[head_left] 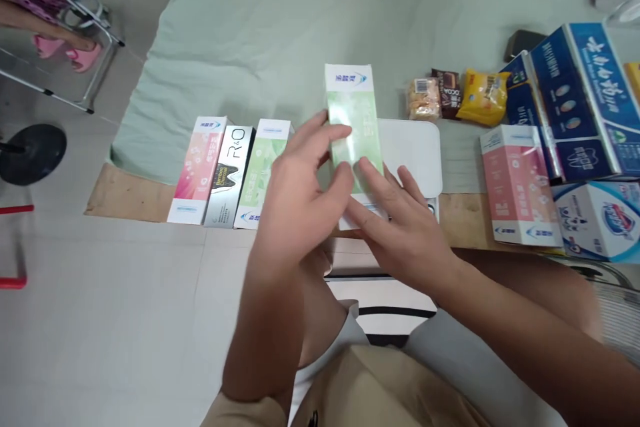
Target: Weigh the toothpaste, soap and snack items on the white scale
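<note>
In the middle of the head view, a green-and-white toothpaste box (353, 97) is raised above the table's near edge. My left hand (310, 180) is closed on its left side, the thumb across the front. My right hand (400, 227) has its fingers spread at the box's lower right, index finger touching the front. Behind the box lies a white rounded tray or lid (415, 153), partly covered by my right fingers. To the left, a pink toothpaste box (203, 160), a silver-and-black R&O box (230, 173) and another green box (265, 167) lie side by side.
At right are wrapped snacks (483, 97), a pink box (520, 180), blue toothpaste cartons (575, 93) and a white-and-blue soap box (600, 220). A pale green cloth (280, 33) covers the table. A metal frame (95, 80) and a person's feet in pink slippers are at far left.
</note>
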A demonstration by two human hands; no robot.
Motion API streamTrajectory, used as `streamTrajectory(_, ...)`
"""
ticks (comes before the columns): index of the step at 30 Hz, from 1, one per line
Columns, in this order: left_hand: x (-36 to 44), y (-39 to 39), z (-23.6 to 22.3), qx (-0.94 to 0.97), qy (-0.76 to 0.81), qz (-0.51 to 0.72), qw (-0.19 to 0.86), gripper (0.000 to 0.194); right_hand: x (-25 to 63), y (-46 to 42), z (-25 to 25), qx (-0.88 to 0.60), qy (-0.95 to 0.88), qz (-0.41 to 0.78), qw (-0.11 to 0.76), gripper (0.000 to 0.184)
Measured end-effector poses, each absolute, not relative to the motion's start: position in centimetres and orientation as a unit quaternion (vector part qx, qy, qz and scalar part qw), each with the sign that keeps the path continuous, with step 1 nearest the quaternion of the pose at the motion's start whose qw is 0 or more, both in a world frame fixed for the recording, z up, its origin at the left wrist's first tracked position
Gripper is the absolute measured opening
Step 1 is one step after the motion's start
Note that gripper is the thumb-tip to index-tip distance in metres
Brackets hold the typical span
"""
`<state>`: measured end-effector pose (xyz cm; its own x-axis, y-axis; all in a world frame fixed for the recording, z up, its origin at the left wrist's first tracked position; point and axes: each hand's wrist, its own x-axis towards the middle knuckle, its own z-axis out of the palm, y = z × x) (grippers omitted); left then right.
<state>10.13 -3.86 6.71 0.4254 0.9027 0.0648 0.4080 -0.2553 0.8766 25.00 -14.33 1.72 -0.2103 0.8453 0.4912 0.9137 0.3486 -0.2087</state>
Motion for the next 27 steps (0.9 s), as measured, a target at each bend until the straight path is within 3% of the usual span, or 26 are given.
streamTrajectory(5, 13.5, -5.2, 5.6, 0.755, 0.414, 0.210, 0.463, 0.037, 29.3, -16.7, 0.0, -0.570, -0.773, -0.070, 0.269, 0.063)
streamTrajectory(10, 15.5, -4.8, 4.8, 0.729, 0.425, 0.193, 0.501, 0.046, 31.0, -17.5, -0.6, -0.598, -0.758, -0.029, 0.259, 0.062)
streamTrajectory(20, 19.3, -5.6, 3.9, 0.748, 0.486, 0.199, 0.406, 0.091, 32.2, -19.5, -1.1, -0.587, -0.695, -0.022, 0.414, 0.043)
streamTrajectory(27, 21.6, -6.2, 5.8, 0.765, 0.488, 0.184, 0.378, 0.093, 32.6, -21.5, -0.9, -0.570, -0.691, -0.017, 0.445, 0.037)
